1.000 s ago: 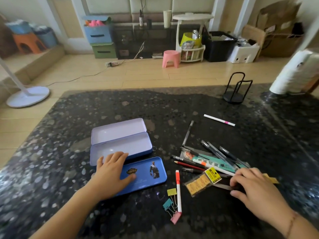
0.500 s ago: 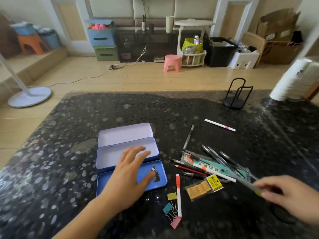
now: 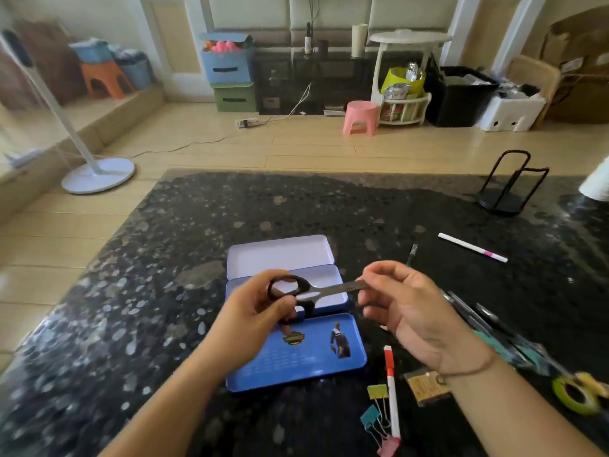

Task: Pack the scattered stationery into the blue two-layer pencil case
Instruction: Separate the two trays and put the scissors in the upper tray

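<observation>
The blue two-layer pencil case (image 3: 296, 367) lies open on the dark table, its pale trays fanned out behind the blue lid. Above it I hold black-handled scissors (image 3: 324, 289) level: my left hand (image 3: 253, 319) grips the handle loops, my right hand (image 3: 407, 308) pinches the blade tip. A red-and-white pen (image 3: 392, 390), binder clips (image 3: 375, 413) and a yellow refill pack (image 3: 425, 385) lie near my right wrist. Dark pens (image 3: 471, 311) are piled further right. A white pen (image 3: 473, 247) rests apart at the back.
A yellow-green tape roll (image 3: 576, 395) lies blurred at the right edge. A black wire stand (image 3: 509, 183) sits at the far right corner beside a white roll (image 3: 598, 179). Beyond the table edge are wooden floor, a fan base (image 3: 99, 174) and a pink stool (image 3: 361, 117).
My right hand lifted the scissors from the stationery pile and carried them left over the case. My left hand left the lid and took hold of the handles.
</observation>
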Demonstrator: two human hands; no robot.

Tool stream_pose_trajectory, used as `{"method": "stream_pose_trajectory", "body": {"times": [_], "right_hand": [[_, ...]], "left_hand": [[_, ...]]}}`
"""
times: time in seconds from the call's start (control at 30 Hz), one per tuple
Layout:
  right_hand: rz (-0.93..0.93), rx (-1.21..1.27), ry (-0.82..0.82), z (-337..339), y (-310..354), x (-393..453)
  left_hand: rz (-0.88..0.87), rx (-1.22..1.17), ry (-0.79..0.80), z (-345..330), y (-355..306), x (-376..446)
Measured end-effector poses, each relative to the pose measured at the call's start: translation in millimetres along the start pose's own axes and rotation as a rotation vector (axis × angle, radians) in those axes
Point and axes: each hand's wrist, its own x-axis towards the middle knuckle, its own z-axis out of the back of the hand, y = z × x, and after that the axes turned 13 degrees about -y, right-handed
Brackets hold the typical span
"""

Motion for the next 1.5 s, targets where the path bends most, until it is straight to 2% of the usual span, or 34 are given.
{"method": "stream_pose_trajectory", "body": {"times": [0.07,0.13,0.23,0.37,0.47,0.57,0.67,0.77,0.9,1.07,1.27,1.4,1.5], "right_hand": [[0.078,-0.125,-0.055,-5,-6,17],[0.139,-0.288,-0.081,-17,-12,33],[0.128,-0.408,-0.054,-35,-23,57],[0.119,-0.558,-0.09,-52,-38,79],[0.111,-0.638,-0.063,-63,-45,82],[0.171,-0.804,0.084,-65,-48,78],[0.383,-1.105,0.181,-51,-33,74],[0.561,-1.218,0.195,-17,-5,63],[0.589,-1.197,0.009,63,19,39],[0.541,-1.348,-0.204,157,13,4],[0.528,-1.624,-0.279,198,-15,-8],[0.554,-1.654,-0.294,198,-25,-13],[0.564,-1.675,-0.341,200,-26,-11]], "left_hand": [[0.029,0.06,-0.031,15,8,15],[0.005,0.22,-0.094,24,21,26],[-0.037,0.437,-0.24,33,42,33],[-0.188,0.801,-0.277,40,60,34],[-0.233,0.804,-0.29,46,65,34],[-0.324,0.899,-0.242,46,71,29],[-0.469,0.917,-0.218,34,64,16],[-0.633,0.889,-0.038,4,46,-6],[-0.74,0.822,0.245,-51,34,-49],[-0.63,0.89,0.4,-103,28,-74],[-0.66,0.952,0.34,-140,32,-73],[-0.631,0.873,0.23,-158,28,-59],[-0.558,0.919,0.146,-163,19,-36]]}}
